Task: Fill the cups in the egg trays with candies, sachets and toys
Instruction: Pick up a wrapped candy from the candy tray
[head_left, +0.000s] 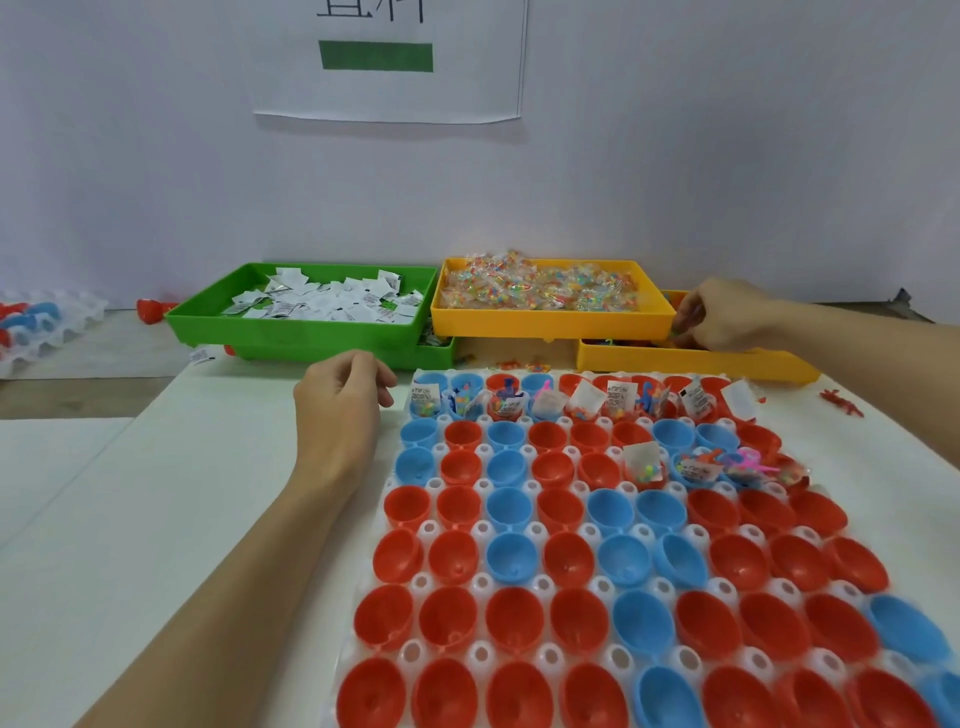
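While the left hand (343, 410) hovers loosely curled, holding nothing, beside the egg tray (613, 551), the right hand (727, 317) reaches into the lower yellow bin (696, 361); whether its curled fingers hold anything cannot be told. Far-row cups (582, 400) hold sachets, candies, toys.

Glossy smooth plastic cups (511, 613), red and blue, sit in a translucent white plastic egg tray (543, 584). The green bin (306, 332) and yellow bin (550, 319) look hard plastic. The surface (156, 519) looks matt white.
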